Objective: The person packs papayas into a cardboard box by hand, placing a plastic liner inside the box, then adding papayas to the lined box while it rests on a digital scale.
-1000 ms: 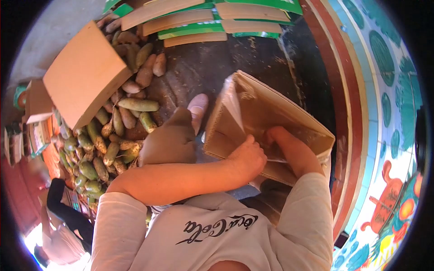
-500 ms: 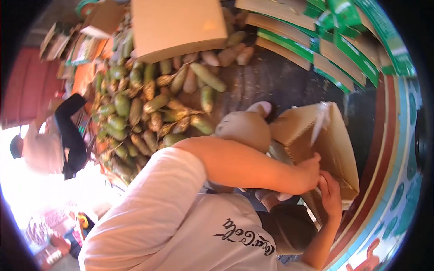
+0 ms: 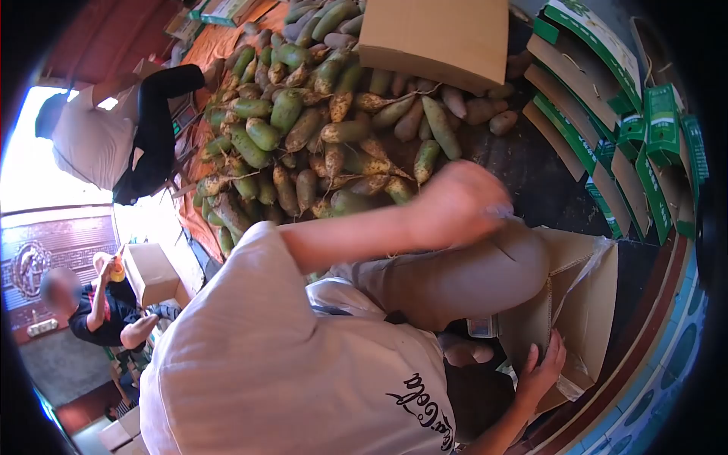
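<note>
Daylight floods a doorway [image 3: 53,189] at the far left, where a person in a white top [image 3: 98,129] bends toward the heap. Lower down, a seated person [image 3: 91,307] has a small box [image 3: 152,273] beside them. Next comes the heap of green and white radishes [image 3: 303,129], spread over the dark floor [image 3: 531,178], with a big cardboard box [image 3: 436,38] lying on its far side.

Half a second ago both of the wearer's hands were at the rim of the open carton. Now the left hand [image 3: 455,201] has let go and swung out over the near edge of the heap, above the bent knee [image 3: 455,280]. It is smeared by motion, so I cannot tell whether its fingers are curled or loose, and nothing shows in it.

That leaves the open carton [image 3: 584,303], which stands on the floor at the lower right just past the knee, steadied by one hand only. The right hand [image 3: 542,371] lies against its near wall, fingers spread flat on the cardboard rather than clamped around it. A clear plastic liner [image 3: 595,254] hangs over the carton's top edge. Furthest right, flat cartons with green print [image 3: 629,129] lean in a row.
</note>
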The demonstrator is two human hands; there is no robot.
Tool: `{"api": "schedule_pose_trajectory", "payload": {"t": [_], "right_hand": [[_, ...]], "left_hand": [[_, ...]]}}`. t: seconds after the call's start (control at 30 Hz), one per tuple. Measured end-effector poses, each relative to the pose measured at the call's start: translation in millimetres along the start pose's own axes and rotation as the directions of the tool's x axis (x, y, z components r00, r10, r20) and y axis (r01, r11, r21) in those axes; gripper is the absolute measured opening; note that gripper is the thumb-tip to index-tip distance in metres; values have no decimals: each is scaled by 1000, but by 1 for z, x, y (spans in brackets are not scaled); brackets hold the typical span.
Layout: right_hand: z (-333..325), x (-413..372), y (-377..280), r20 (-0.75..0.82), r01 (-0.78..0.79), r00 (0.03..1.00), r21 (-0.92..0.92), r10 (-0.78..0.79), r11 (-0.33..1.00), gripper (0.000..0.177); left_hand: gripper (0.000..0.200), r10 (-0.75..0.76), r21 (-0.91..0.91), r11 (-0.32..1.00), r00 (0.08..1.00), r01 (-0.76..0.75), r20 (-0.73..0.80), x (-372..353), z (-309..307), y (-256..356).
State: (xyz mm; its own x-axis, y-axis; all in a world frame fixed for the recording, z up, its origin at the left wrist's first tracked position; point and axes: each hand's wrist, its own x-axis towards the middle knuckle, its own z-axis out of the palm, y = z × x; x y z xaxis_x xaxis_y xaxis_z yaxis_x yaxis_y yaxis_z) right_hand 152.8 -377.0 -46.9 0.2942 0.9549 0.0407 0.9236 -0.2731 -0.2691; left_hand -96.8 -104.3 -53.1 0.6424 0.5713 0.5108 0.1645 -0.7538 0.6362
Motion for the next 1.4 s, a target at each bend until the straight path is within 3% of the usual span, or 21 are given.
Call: {"api": "schedule_pose_trajectory", "payload": {"t": [0.1, 0.17, 0.23, 0.3, 0.37, 0.47, 0.57, 0.6, 0.7, 0.8, 0.9, 0.97, 1.03, 1.07, 1.13, 1.17, 1.2, 1.3, 1.4], "right_hand": [[4, -3, 0, -68, 1, 998, -76, -6, 997, 40], [8, -3, -2, -134, -5, 991, -95, -8, 995, 40], [9, -4, -4, -156, -36, 988, -130, 16, 991, 39], [10, -3, -7, -192, -53, 981, -156, 23, 986, 38], [10, -3, -9, -241, -57, 970, -173, 14, 983, 38], [7, -5, -15, -289, -48, 957, -185, -8, 981, 37], [4, -11, -17, -322, -60, 947, -215, -13, 975, 37], [3, -12, -18, -322, -58, 946, -222, -17, 973, 37], [2, -14, -22, -317, -64, 948, -242, -16, 968, 36], [3, -12, -26, -299, -78, 954, -254, -2, 964, 35], [1, -2, -33, -283, -67, 959, -258, -9, 964, 35], [-2, 5, -35, -286, -39, 957, -272, -42, 962, 34], [-4, 19, -44, -337, -62, 941, -111, 22, 992, 34], [-5, 29, -50, -360, -70, 931, -28, 55, 997, 34], [-12, 56, -71, -378, -19, 925, 60, 40, 998, 34], [-16, 70, -83, -391, 5, 920, 100, 35, 995, 34], [-17, 84, -95, -388, 79, 921, 113, -29, 991, 35], [-22, 129, -149, -350, 296, 907, 130, -236, 946, 42], [-23, 160, -198, -361, 502, 815, 49, -453, 864, 61]], "left_hand": [[30, -420, 375, 831, 905, 412, -63, -101, -35, -80], [37, -508, 515, 685, 845, 515, -169, -169, -69, -128], [46, -611, 563, 483, 719, 670, -331, -197, -111, -151], [56, -500, 590, 326, 664, 739, -555, -213, -142, -178], [64, -440, 611, 243, 647, 753, -622, -218, -172, -213], [78, -558, 583, 80, 521, 808, -646, -212, -199, -258], [90, -673, 570, 65, 458, 819, -581, -209, -208, -292], [95, -789, 498, 54, 342, 866, -510, -202, -212, -297], [93, -781, 482, -1, 300, 876, -547, -193, -205, -293], [88, -756, 528, 7, 350, 849, -554, -186, -206, -280], [85, -650, 543, 124, 481, 831, -588, -195, -205, -264], [86, -562, 429, 308, 526, 849, -638, -195, -209, -252], [86, -494, 251, 487, 501, 837, -711, -187, -218, -232], [78, -469, 149, 649, 547, 746, -694, -179, -222, -220], [70, -560, -227, 771, 464, 595, -687, -137, -224, -167], [67, -610, -407, 781, 436, 474, -662, -124, -222, -151], [48, -629, -515, 777, 433, 362, -645, -118, -221, -150], [47, -734, -870, 492, 527, -22, -429, -80, -202, -117], [47, -748, -949, 314, 604, -42, -274, -48, -168, -90]]}}
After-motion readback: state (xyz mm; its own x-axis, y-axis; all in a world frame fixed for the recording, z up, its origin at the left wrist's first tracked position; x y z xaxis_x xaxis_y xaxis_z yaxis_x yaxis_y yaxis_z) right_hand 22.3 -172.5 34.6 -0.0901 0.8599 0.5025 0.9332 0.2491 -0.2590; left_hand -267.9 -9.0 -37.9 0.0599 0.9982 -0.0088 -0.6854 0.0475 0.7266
